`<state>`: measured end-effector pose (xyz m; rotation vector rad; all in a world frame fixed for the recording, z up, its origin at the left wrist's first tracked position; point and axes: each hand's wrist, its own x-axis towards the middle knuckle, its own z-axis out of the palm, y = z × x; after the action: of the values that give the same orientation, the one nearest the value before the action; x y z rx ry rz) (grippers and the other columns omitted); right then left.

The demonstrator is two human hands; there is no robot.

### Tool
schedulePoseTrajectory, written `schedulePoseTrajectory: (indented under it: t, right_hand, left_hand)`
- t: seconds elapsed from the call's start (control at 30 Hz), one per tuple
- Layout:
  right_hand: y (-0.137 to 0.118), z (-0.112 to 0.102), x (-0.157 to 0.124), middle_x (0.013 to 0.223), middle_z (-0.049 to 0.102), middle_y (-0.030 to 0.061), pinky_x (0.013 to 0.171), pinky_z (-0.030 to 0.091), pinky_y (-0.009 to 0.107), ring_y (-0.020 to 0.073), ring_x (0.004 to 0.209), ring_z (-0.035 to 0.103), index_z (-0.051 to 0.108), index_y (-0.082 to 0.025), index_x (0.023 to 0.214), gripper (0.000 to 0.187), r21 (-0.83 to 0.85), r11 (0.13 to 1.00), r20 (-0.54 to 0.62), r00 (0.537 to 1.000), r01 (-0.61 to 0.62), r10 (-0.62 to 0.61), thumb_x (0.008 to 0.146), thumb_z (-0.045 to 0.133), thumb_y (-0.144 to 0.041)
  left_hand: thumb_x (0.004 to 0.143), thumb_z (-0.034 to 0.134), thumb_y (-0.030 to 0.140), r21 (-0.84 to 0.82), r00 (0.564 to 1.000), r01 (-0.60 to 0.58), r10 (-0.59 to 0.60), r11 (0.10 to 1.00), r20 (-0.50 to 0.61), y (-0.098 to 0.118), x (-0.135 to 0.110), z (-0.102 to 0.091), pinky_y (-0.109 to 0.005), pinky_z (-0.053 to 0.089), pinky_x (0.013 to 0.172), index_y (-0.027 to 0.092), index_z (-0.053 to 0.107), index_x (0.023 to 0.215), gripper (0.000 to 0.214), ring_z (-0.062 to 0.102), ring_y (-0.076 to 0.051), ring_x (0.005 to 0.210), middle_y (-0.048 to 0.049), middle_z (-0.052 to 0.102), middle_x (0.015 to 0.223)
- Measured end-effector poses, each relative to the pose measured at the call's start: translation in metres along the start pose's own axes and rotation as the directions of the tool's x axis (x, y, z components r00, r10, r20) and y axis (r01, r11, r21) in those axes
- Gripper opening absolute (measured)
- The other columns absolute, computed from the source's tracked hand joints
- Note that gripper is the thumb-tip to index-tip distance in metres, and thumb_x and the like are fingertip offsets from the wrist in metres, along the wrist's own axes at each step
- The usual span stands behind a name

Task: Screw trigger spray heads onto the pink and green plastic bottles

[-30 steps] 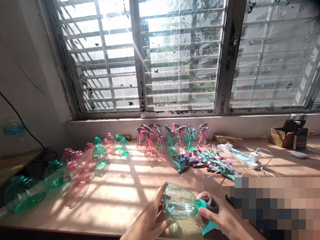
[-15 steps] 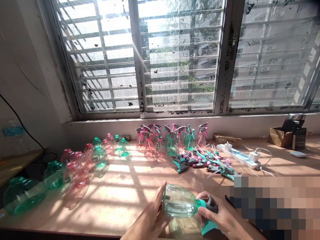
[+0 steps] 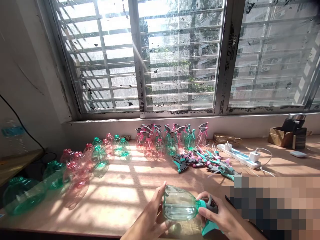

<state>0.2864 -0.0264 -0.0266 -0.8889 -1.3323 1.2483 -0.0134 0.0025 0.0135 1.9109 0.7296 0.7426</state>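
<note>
A clear green spray bottle [image 3: 180,204] lies sideways in the air between my hands, just above the table's front part. My left hand [image 3: 152,213] is wrapped round its base end, thumb up along the edge and fingers beneath. At the neck, my right hand [image 3: 215,213] grips the teal collar and the grey and teal trigger sprayer [image 3: 210,226], which sits on the bottle's mouth. Part of the sprayer is hidden by the right fingers. Beyond my right hand lies a pile of loose trigger sprayers [image 3: 205,161] in teal, pink and grey.
Open green bottles [image 3: 98,156] and pink bottles [image 3: 75,170] stand at the left. Several bottles with sprayers [image 3: 160,143] line the back under the window. A white power strip [image 3: 238,156] and a cardboard box [image 3: 277,136] are at the right. The lower right corner is pixelated.
The bottle has turned slightly in my left hand, and its base end sits a touch lower. My right hand stays at the collar and sprayer.
</note>
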Motion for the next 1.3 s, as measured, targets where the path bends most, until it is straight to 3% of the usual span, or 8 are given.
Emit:
schedulePoseTrajectory:
  t: [0.17,0.33,0.47,0.6,0.73,1.0,1.17,1.3]
  right_hand:
    - [-0.003,0.003,0.0,0.063,0.072,-0.001,0.056,0.053,0.03,0.019,0.055,0.069,0.06,-0.019,0.104,0.041,0.026,1.0,-0.005,1.0,-0.008,0.008,0.083,0.08,-0.048]
    - [-0.008,0.005,0.0,0.059,0.073,0.0001,0.054,0.052,0.031,0.0199,0.053,0.068,0.063,-0.018,0.1,0.041,-0.02,1.0,-0.02,1.0,-0.002,0.002,0.081,0.08,-0.051]
    - [-0.013,0.007,-0.001,0.064,0.076,0.0018,0.056,0.053,0.03,0.0194,0.055,0.07,0.064,-0.018,0.1,0.041,-0.013,1.0,-0.038,0.999,-0.01,0.01,0.081,0.081,-0.051]
    - [-0.014,0.01,-0.001,0.059,0.074,0.0011,0.054,0.05,0.03,0.019,0.05,0.069,0.065,-0.017,0.092,0.043,0.032,0.998,-0.046,0.998,-0.045,0.046,0.08,0.081,-0.055]
    - [-0.014,0.01,-0.001,0.057,0.072,0.0013,0.053,0.047,0.028,0.0186,0.05,0.069,0.064,-0.017,0.083,0.044,0.027,0.997,-0.05,0.996,-0.067,0.068,0.078,0.081,-0.057]
    - [-0.007,0.005,-0.004,0.059,0.071,0.0026,0.055,0.044,0.03,0.0194,0.053,0.066,0.062,-0.017,0.078,0.049,-0.034,0.995,-0.118,0.989,-0.098,0.094,0.078,0.079,-0.062]
    - [-0.004,0.006,-0.004,0.059,0.07,0.0019,0.055,0.047,0.029,0.0189,0.054,0.066,0.062,-0.017,0.079,0.05,-0.027,0.995,-0.149,0.984,-0.099,0.094,0.076,0.08,-0.063]
    - [-0.007,0.007,-0.003,0.051,0.071,0.0025,0.043,0.049,0.026,0.0169,0.041,0.063,0.055,-0.019,0.081,0.052,-0.009,0.988,-0.038,0.987,-0.155,0.155,0.08,0.073,-0.068]
  left_hand:
    - [0.094,0.068,0.024,-0.145,0.999,0.035,-0.03,0.989,0.031,0.006,0.0,0.003,-0.045,0.048,0.113,0.04,0.004,0.162,0.096,0.048,-0.033,0.142,-0.0111,0.034,0.165]
    - [0.083,0.076,0.01,-0.107,0.999,0.046,-0.045,0.993,0.009,0.006,0.002,0.003,-0.046,0.04,0.12,0.038,0.0,0.163,0.113,0.041,-0.033,0.148,-0.0095,0.038,0.163]
    - [0.085,0.076,0.015,-0.027,0.998,0.05,-0.051,0.998,-0.027,0.004,0.002,0.002,-0.046,0.038,0.121,0.037,0.012,0.163,0.103,0.029,-0.036,0.154,-0.0096,0.028,0.169]
    - [0.096,0.067,0.027,-0.137,0.998,0.052,-0.056,0.989,-0.02,0.005,0.0,0.003,-0.047,0.044,0.117,0.041,0.014,0.162,0.086,0.035,-0.036,0.151,-0.0086,0.024,0.17]
    - [0.089,0.077,0.028,-0.327,0.999,0.025,-0.015,0.945,0.033,0.004,-0.001,0.006,-0.047,0.046,0.115,0.04,0.014,0.162,0.097,0.045,-0.035,0.145,-0.0104,0.036,0.164]
    - [0.094,0.072,0.027,-0.297,1.0,-0.009,0.013,0.955,0.01,0.004,0.0,0.004,-0.045,0.045,0.116,0.046,0.023,0.159,0.084,0.04,-0.036,0.148,-0.0055,0.015,0.172]
    - [0.088,0.078,0.024,-0.336,0.999,-0.023,0.037,0.942,0.035,0.008,-0.001,0.005,-0.046,0.049,0.112,0.045,0.014,0.16,0.099,0.043,-0.037,0.146,-0.0083,0.03,0.167]
    - [0.091,0.075,0.025,-0.327,0.998,-0.015,0.031,0.945,0.046,0.011,-0.002,0.003,-0.047,0.046,0.115,0.041,0.019,0.161,0.091,0.035,-0.037,0.151,-0.0083,0.026,0.169]
